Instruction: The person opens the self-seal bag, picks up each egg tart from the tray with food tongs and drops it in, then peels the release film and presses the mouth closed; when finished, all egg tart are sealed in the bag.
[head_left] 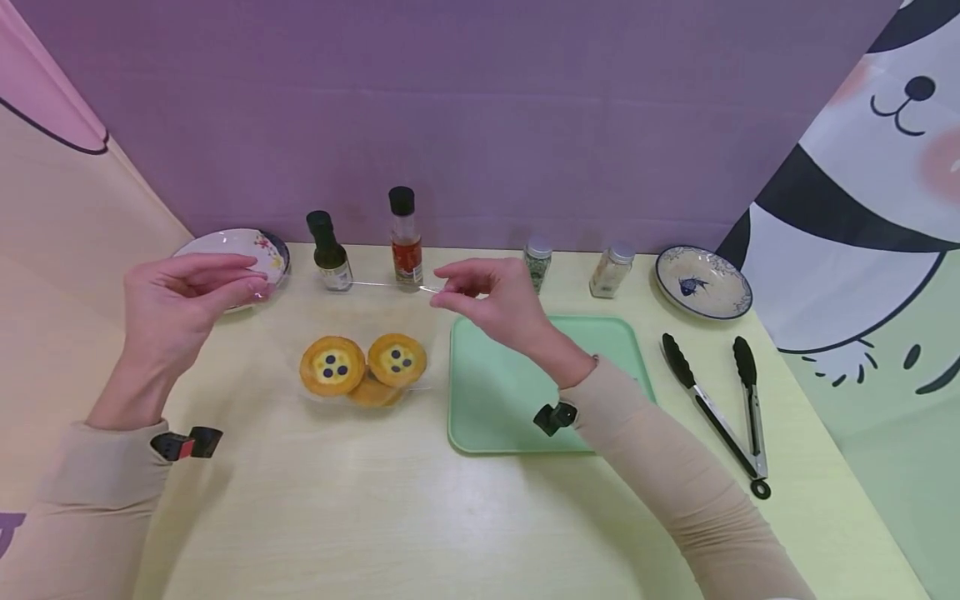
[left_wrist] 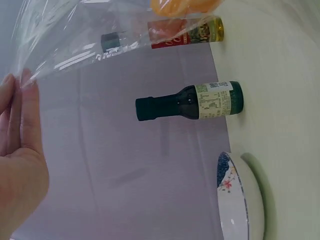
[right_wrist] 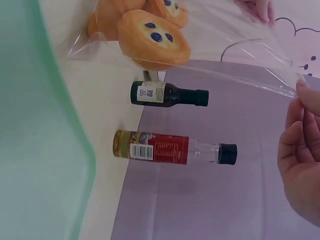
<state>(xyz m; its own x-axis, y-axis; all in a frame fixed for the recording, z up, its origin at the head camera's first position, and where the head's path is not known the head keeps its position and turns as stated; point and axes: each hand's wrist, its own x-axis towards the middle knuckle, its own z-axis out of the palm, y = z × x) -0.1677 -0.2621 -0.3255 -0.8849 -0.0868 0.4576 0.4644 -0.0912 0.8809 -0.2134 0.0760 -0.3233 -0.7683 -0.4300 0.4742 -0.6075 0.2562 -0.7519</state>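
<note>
A clear plastic bag is stretched between both hands, with several round yellow tarts dotted with dark berries at its bottom. My left hand pinches one top corner between thumb and fingers. The opposite top corner is pinched by my right hand, thumb against the index finger. In the right wrist view, a tart shows through the film close to the bag's lower edge. The left wrist view has the film running taut from the fingertips of the left hand.
Behind the bag stand a dark green bottle and a red-labelled bottle. A green tray lies right of the bag. Two spice jars, a patterned dish and black-tipped tongs are farther right. A floral bowl sits behind the left hand.
</note>
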